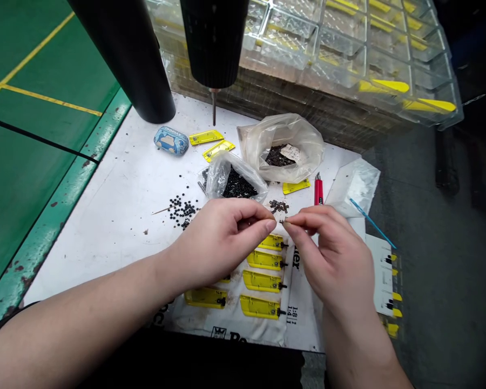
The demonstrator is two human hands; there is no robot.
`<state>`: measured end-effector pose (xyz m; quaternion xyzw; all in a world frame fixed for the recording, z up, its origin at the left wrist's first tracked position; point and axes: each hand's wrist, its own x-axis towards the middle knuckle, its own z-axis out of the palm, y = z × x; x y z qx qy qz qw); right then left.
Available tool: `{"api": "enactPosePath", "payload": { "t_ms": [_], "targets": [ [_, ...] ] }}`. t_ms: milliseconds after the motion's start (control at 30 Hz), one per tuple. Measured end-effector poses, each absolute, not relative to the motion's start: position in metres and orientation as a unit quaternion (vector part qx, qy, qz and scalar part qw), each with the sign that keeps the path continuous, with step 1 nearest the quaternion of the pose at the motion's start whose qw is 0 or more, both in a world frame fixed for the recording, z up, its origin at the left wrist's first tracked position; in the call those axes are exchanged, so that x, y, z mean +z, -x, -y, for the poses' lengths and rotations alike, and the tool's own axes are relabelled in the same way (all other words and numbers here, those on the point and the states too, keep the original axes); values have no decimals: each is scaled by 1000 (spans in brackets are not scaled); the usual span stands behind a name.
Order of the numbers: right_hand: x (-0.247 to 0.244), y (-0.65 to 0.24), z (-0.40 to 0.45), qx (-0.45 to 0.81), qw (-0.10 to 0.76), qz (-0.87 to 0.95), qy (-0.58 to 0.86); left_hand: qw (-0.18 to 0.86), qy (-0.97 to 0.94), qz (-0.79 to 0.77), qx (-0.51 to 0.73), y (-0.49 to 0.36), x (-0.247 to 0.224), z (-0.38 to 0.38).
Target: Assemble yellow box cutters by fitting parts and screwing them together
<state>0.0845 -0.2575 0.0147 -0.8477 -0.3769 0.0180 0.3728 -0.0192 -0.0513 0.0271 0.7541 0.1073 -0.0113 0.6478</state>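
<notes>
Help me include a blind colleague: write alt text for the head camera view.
A person's left hand and right hand nearly meet, the right pinching a tiny dark part, above yellow pieces laid in rows. Behind are open plastic bags of small dark parts, a red cutter and a black upright tool.

You are at a workshop or factory assembly station. Indicators: a suspended black power driver [214, 48] with its bit pointing down at your white worktop [117, 216]; open plastic bags [283, 148] of small dark parts; yellow molded pieces [260, 306] laid out in rows; stacked clear compartment trays [340, 43] holding further yellow pieces; and a green floor [20, 59] marked with yellow lines.
</notes>
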Motion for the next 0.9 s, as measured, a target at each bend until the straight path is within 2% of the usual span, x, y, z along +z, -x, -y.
{"api": "enactPosePath", "payload": {
  "t_ms": [133,267,633,900],
  "targets": [
    [22,-71,258,4,437,410,800,781,-598,-119,-135,22,26,55],
    [19,-68,258,-9,434,429,792,851,-487,-122,-153,24,24,62],
    [20,-66,258,-44,417,454,787,884,-409,-166,-153,24,23,68],
    [19,-65,255,-92,368,505,775,890,-387,-184,-153,23,20,68]
  ]
}}
